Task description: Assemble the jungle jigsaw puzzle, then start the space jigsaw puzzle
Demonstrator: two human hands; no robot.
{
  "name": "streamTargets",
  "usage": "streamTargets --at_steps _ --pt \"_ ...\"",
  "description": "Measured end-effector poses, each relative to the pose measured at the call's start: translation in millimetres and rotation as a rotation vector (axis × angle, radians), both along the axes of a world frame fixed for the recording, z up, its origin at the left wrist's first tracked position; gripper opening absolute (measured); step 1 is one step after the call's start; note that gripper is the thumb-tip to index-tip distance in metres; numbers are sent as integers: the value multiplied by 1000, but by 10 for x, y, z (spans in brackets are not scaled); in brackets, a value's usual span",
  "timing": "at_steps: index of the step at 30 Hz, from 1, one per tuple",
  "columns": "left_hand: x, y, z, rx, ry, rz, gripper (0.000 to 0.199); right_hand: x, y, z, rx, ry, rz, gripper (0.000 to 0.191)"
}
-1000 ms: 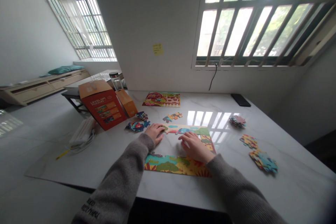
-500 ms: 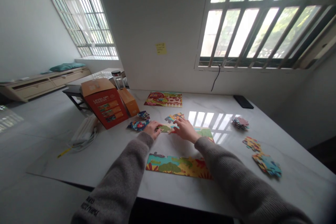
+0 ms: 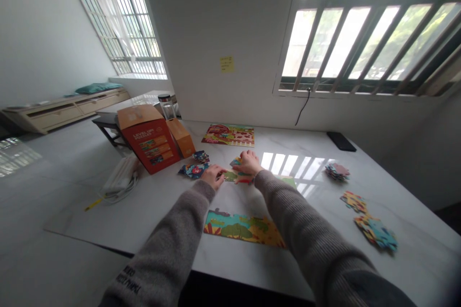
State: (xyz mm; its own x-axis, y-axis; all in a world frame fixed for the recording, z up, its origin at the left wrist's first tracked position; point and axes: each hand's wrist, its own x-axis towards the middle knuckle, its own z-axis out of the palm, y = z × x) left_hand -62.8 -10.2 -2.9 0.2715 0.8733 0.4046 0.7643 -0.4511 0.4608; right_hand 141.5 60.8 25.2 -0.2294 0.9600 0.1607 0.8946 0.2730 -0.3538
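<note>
Head view: looking down over both sleeves at a white marble desk [image 3: 309,261].

Left grip: the left hand [image 3: 214,176] lies low with its fingers narrowly spread, and the fingertips reach the near end of a small joined patch of jigsaw pieces [image 3: 232,176]. Whether it is pinching anything, I cannot tell.

Right grip: the right hand [image 3: 247,163] is arched, with its fingers curled down on the far side of the same patch. It looks placed to steady or press the pieces, but I cannot tell if it holds one.

Between the grips: the patch sits just ahead of both hands, so they close on it from either side.

Behind the grips: a finished-looking farm picture puzzle [image 3: 228,135] lies flat, well ahead of the hands.

Nearer than the grips: a long strip of joined puzzle [image 3: 243,230] lies below the forearms, with a ragged upper edge.

Left of the left grip: two small heaps of pieces [image 3: 193,170] sit just beside the hand, backed by an orange puzzle box [image 3: 149,139].

Right of the right grip: a stack of pieces [image 3: 336,171] and scattered pieces [image 3: 374,232] stay well apart, apparently kept out of the way.

Open room: bare desk remains right of the right forearm, while the near edge is close under the sleeves.
</note>
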Motion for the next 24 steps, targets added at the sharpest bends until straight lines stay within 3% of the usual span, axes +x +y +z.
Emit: streamTargets --at_steps 4,9,15,19,24 --pt "1 -2 -7 -10 -25 6 22 -18 24 20 2 89 74 59" --pt "-45 -32 93 -31 -57 29 24 -39 -35 63 16 267 148 28" --pt "-217 -108 258 -87 -159 111 25 -32 -346 79 -50 419 275 20" --pt "-227 -210 226 -272 -253 2 23 -106 -648 -34 -162 546 443 17" --pt "-189 -281 145 -342 -273 -100 23 -177 -848 -104 -135 517 450 22"
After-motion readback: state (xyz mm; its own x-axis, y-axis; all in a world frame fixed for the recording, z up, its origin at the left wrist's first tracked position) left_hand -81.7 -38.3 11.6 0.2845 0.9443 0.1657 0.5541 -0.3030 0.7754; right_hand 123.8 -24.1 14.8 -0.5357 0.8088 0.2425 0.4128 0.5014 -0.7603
